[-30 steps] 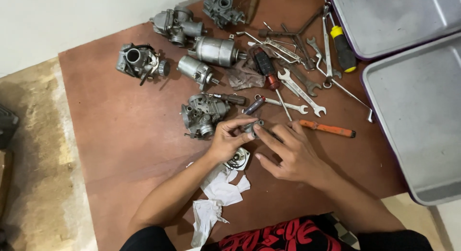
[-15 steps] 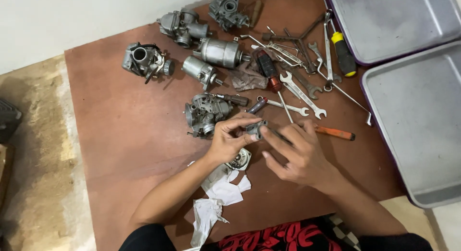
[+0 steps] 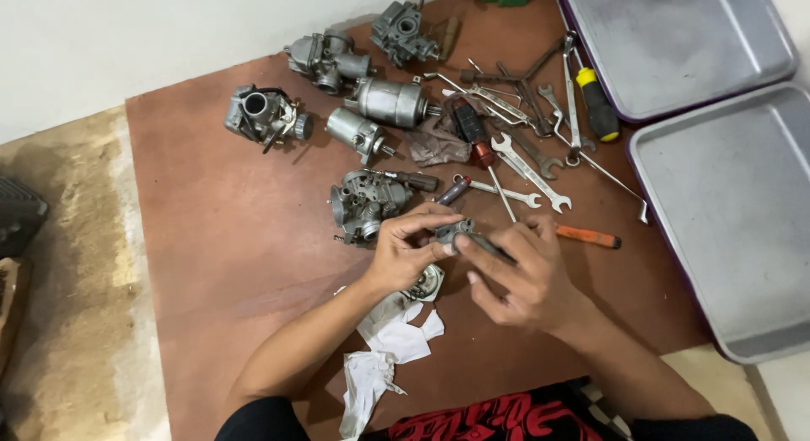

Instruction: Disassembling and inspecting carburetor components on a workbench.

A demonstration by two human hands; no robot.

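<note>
Metal carb (image 3: pixel 369 203) – wrenches (image 3: pixel 527 167) nearby

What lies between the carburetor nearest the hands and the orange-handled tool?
In the head view, between the carburetor and orange-handled tool: both hands' fingers pinching a small metal part.

No pkgs, labels, signs or screens that I can make out in my head view.
</note>
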